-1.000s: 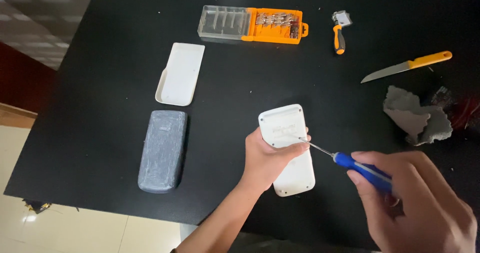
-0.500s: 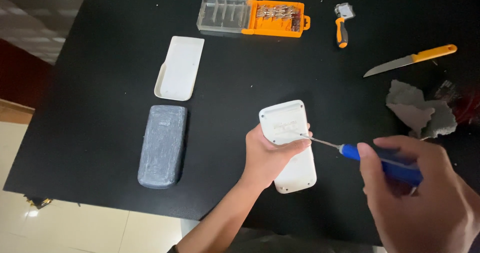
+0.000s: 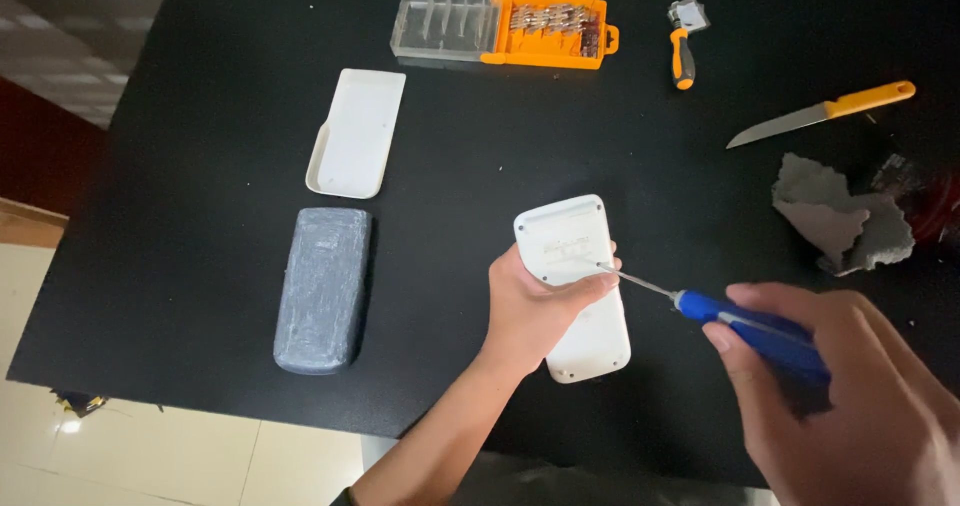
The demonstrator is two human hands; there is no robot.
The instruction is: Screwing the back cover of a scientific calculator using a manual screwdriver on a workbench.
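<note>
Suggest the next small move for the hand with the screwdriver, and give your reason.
Probably press the screwdriver tip squarely down and begin turning. Its tip already rests on the white device, which the left hand steadies, while the right hand grips the blue handle.

The left hand [image 3: 535, 306] lay near the centre, forearm reaching up from the near edge, fingers curled in a clamp, while the right hand [image 3: 850, 386] hovered near right, fist closed.

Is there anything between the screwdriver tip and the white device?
Nothing visible. The blue screwdriver in the right hand reaches the white device directly; the left hand grips its side, thumb just below the tip.
</note>
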